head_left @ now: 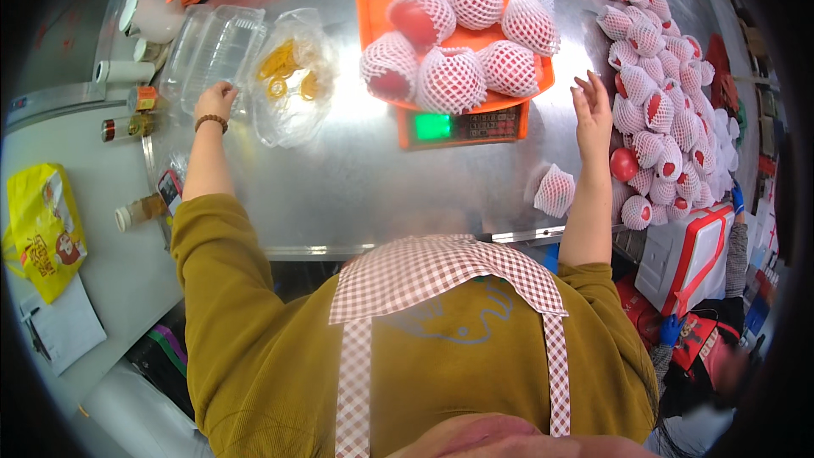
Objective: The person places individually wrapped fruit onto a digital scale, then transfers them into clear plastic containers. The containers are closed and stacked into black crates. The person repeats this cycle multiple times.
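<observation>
My left hand (217,102), with a beaded bracelet at the wrist, is at the near right corner of the clear plastic clamshell containers (219,44). Its fingers are curled; whether they grip the rim is unclear. Beside them lies a clear plastic bag (292,117) of yellow rubber bands (278,60). My right hand (593,108) hangs empty, fingers apart, just right of an orange plastic tray (375,13). Several red fruits in white foam net sleeves (451,79) sit in that tray, which rests on an orange digital scale (523,124) with a lit green display.
A large heap of sleeved fruit (658,102) covers the metal table's right side, with one bare red fruit (624,164). A single sleeved fruit (554,191) lies nearer me. Jars (127,128) and a phone (170,189) line the left. A blue-gloved person holds a white foam box (674,254).
</observation>
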Demonstrator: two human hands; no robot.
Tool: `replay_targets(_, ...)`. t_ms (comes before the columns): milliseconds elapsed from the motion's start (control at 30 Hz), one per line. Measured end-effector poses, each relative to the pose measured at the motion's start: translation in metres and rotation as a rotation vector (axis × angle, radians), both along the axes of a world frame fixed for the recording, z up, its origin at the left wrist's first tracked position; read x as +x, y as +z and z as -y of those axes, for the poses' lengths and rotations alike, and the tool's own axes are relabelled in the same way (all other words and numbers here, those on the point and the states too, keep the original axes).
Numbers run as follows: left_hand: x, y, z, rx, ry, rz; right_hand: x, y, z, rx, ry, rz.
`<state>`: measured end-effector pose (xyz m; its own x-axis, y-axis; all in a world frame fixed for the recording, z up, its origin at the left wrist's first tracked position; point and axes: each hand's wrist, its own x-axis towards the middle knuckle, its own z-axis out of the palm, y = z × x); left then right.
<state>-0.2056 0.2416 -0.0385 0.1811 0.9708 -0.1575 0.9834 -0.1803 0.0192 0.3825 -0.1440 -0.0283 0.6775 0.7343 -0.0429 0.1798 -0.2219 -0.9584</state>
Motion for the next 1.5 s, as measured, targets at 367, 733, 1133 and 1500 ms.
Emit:
replay_targets(367,-0.022,0.014,-0.040,0.011,0.062,0.012,-0.034,0.004,0.031,0.015,-0.039,-0.039)
replay_targets(733,0.016,0.055,-0.037,-0.126,-0.183,-0.373,-0.011,0.072,-0.141,-0.168,0.421,0.409)
replay_targets(1133,0.012,0.089,0.005,0.502,0.095,0.003,0.023,0.036,-0.041,0.180,-0.143,0.149)
replay_targets(1500,0.042,0.126,0.070,0.917,-0.213,0.062,0.021,-0.031,0.059,-0.486,0.051,0.890)
